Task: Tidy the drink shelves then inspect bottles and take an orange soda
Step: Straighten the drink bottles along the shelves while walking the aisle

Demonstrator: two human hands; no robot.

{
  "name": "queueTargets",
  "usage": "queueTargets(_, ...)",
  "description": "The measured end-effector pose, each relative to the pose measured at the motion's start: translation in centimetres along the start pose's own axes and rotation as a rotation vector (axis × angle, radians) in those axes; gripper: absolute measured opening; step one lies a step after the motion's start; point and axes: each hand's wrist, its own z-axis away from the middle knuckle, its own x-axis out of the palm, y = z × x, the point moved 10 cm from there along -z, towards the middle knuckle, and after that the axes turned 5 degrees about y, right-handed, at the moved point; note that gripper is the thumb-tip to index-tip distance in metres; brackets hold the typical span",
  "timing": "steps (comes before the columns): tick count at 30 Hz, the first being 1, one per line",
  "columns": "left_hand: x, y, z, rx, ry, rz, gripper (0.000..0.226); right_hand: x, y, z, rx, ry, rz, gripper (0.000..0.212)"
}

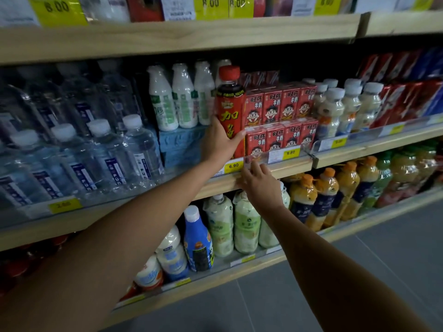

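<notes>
A tall dark drink bottle with a red label and red cap (229, 101) stands upright on the middle shelf (294, 165). My left hand (221, 140) grips its lower part, thumb on the right side. My right hand (260, 182) rests on the shelf's front edge just below, fingers touching the clear price strip (271, 156). Orange drink bottles with orange caps (326, 195) stand on the lower shelf to the right.
Red milk cartons (282, 109) sit right of the bottle, white milk bottles (177, 101) and water bottles (103, 152) to its left. Pale yoghurt bottles (345, 109) stand farther right. Green, white and blue bottles (223, 228) fill the lower shelf. Grey floor tiles (359, 271) lie below.
</notes>
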Motion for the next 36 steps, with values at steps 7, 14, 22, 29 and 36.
queueTargets(7, -2.5, 0.5, 1.6, 0.07, -0.036, 0.116, 0.064, -0.8, -0.6, -0.1, -0.035, 0.07, 0.031, 0.057)
queueTargets(14, -8.9, 0.3, 2.1, 0.053, 0.022, 0.159, 0.064, 0.3, -0.4, 0.2, -0.013, -0.015, 0.057, 0.046)
queueTargets(22, -18.1, -1.9, 5.2, -0.019, 0.113, 0.115, 0.062, -0.5, -1.2, -0.2, 0.232, -0.217, 0.09, 0.036)
queueTargets(29, -27.0, -5.7, 8.2, -0.049, 0.225, 0.024, 0.059, -1.8, -16.1, -1.3, -0.071, -0.131, -0.085, 0.037)
queueTargets(36, -36.5, -12.9, 11.9, -0.138, 0.35, -0.107, 0.062, -1.3, -31.9, -1.1, -0.322, -0.138, -0.272, 0.044)
